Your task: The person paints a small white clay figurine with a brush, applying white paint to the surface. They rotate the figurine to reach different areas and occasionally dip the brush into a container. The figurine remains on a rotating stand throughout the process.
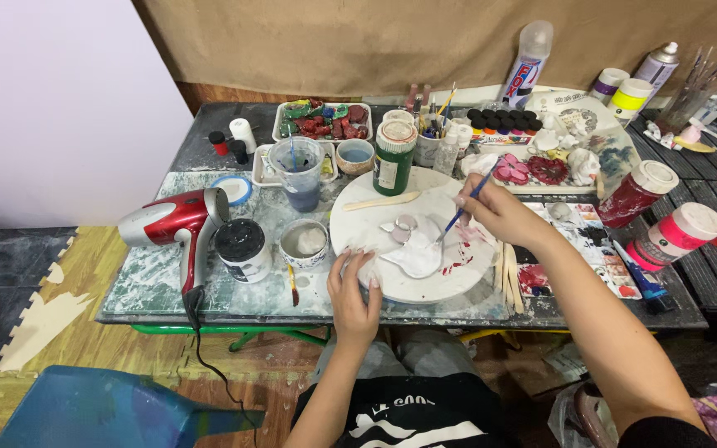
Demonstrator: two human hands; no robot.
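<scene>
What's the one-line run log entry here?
left hand: steadies round white board | right hand: holds blue paintbrush on white piece

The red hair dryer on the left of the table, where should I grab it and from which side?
Grip the hair dryer by its handle, coming from the near table edge. The handle points toward you while the silver nozzle faces left, and the cord hangs off the front. The left hand is nearest, though it rests on the white round board.
</scene>
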